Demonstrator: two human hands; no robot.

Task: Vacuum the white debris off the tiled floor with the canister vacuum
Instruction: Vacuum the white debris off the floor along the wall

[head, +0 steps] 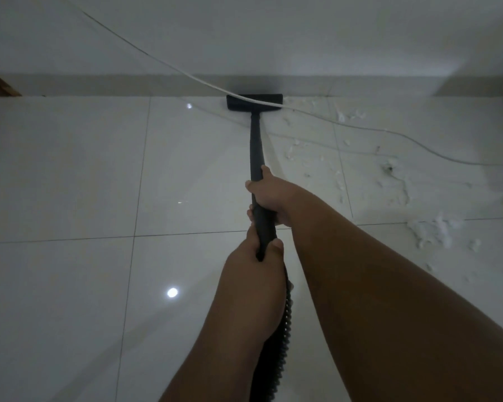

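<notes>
Wand [257,146]: black, gripped by both hands, angled down toward the wall.
Right hand [269,195]: grip wrapped tight around the wand, ahead of the left.
Left hand [254,256]: grip clenched around the wand's lower end, where the ribbed hose [283,329] begins.
Floor head [254,102]: laid flat against the skirting [99,85].
White debris [430,230]: scattered over the tiled floor [70,175] right of the wand.
Cord [163,60]: white, draped across the floor head.

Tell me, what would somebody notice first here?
Probably the two hands, right hand above left hand, gripping a black vacuum pole in the middle. Its flat head sits against the far wall, under a white cord. White fluff litters the shiny floor at right.
</notes>
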